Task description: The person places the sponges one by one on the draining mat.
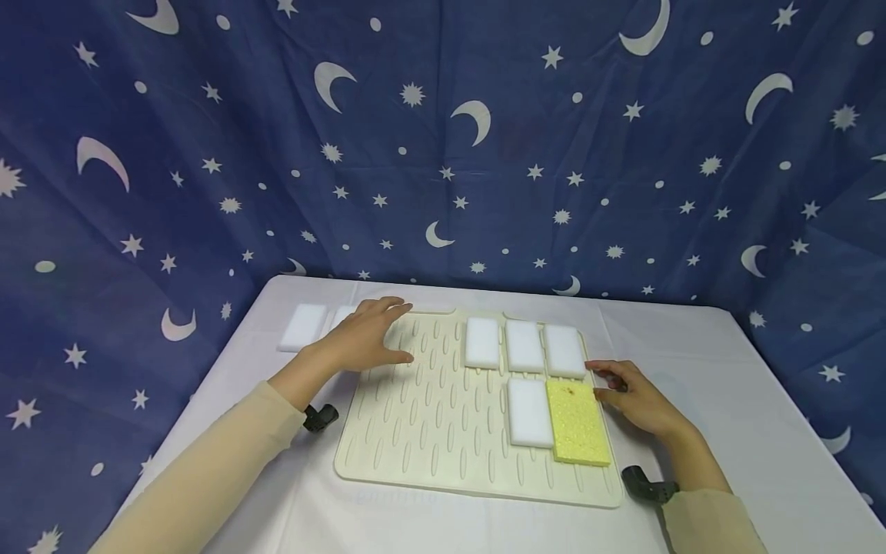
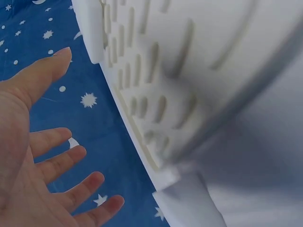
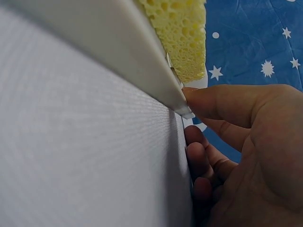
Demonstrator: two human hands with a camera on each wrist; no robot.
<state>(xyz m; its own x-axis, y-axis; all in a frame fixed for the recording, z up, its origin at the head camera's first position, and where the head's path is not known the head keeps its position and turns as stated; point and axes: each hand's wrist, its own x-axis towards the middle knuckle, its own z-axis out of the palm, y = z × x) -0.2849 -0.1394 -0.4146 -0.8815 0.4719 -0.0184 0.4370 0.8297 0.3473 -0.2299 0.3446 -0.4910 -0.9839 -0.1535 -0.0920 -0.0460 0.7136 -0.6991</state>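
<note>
From the head, a pale mat [image 1: 394, 454] lies on the bench [image 1: 692, 392], below a blue curtain [image 1: 443, 146]. Three white sponges [image 1: 524, 346] line up toward the mat's far right corner; nearer, by its right edge, the yellow sponge [image 1: 580, 423] lies with a fourth white sponge [image 1: 531, 413] on its left. Two more sponges [image 1: 303, 327] sit near the bench's far left corner, one partly hidden. The left hand [image 1: 370, 335] is at the mat's far left corner, thumb and fingers wide apart, holding nothing. The right hand [image 1: 640, 400] is at the mat's right edge, thumb and forefinger slightly parted.

From the left wrist, that hand is spread beside the mat, whose near part is blurred.

From the right wrist, the thumb touches the mat's edge beside the yellow sponge, the other fingers loosely bent.
</note>
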